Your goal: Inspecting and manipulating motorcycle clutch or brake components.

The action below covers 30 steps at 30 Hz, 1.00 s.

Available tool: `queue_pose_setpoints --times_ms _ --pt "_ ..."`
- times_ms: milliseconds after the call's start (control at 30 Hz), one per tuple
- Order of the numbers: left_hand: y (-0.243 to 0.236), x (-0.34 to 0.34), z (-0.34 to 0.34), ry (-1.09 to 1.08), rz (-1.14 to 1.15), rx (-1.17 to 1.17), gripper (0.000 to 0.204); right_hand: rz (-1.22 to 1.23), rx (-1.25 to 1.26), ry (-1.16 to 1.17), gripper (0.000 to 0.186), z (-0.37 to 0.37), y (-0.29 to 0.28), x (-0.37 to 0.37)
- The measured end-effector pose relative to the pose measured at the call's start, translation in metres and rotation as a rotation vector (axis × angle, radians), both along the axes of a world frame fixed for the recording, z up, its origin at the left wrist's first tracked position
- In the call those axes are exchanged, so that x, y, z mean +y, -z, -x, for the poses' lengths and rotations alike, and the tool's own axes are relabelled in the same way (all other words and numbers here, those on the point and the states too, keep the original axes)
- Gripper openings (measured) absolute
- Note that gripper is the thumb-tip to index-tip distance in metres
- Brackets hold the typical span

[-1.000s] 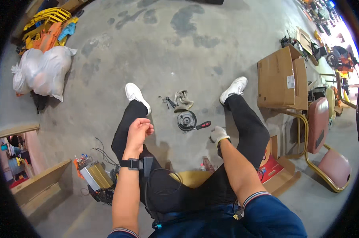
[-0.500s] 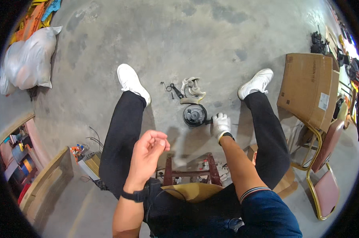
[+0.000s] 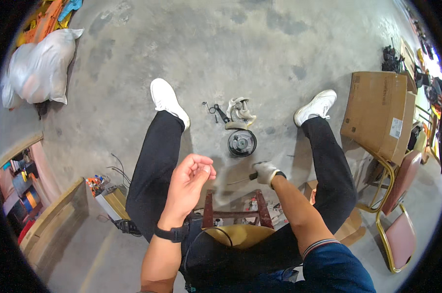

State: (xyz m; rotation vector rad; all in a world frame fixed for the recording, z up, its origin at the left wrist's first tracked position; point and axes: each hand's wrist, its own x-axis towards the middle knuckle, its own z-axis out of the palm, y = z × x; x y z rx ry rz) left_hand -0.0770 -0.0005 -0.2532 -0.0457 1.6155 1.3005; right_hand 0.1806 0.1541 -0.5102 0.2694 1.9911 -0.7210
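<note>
My right hand (image 3: 266, 173), in a white work glove, is closed around the black handle of a screwdriver (image 3: 253, 176); its thin shaft points left above the floor. My left hand (image 3: 192, 177) is bare and raised between my knees, fingers curled in and thumb against them; whatever they hold, if anything, is hidden. Between my feet lies a round black-rimmed metal part (image 3: 242, 142). Touching its far edge is a pale curved piece (image 3: 237, 125). Beyond it sits a crumpled white glove (image 3: 240, 110), with a black lever (image 3: 222, 114) and a small coiled spring (image 3: 212, 110) to its left.
A reddish-brown stool frame (image 3: 235, 214) stands between my legs. At the right are a large cardboard box (image 3: 375, 115) and pink-padded chairs (image 3: 400, 232). A stuffed white bag (image 3: 42, 66) lies far left, and a wooden board edge (image 3: 50, 215) stands nearer on the left.
My right hand has drawn the screwdriver back from the round part toward me, and its shaft now shows. My left hand keeps its curled pose and has shifted slightly right in the picture.
</note>
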Motion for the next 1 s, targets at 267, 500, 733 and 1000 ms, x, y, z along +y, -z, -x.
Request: queue_pose_setpoints --times_ms 267,500,733,1000 --pt "0.002 -0.006 0.001 -0.046 -0.068 -0.004 0.011 -0.053 0.473 0.885 0.039 0.082 -0.054 0.035" --pt "-0.003 -0.006 0.003 0.003 -0.043 -0.026 0.010 -0.338 0.482 0.808 0.031 0.126 0.009 0.083" --pt "-0.010 -0.006 0.008 0.012 -0.010 -0.042 0.010 -0.251 0.406 0.838 0.031 0.125 0.049 0.071" --pt "-0.008 -0.009 0.007 -0.007 -0.046 -0.056 0.009 -0.344 0.573 0.841 0.025 0.117 0.002 0.066"
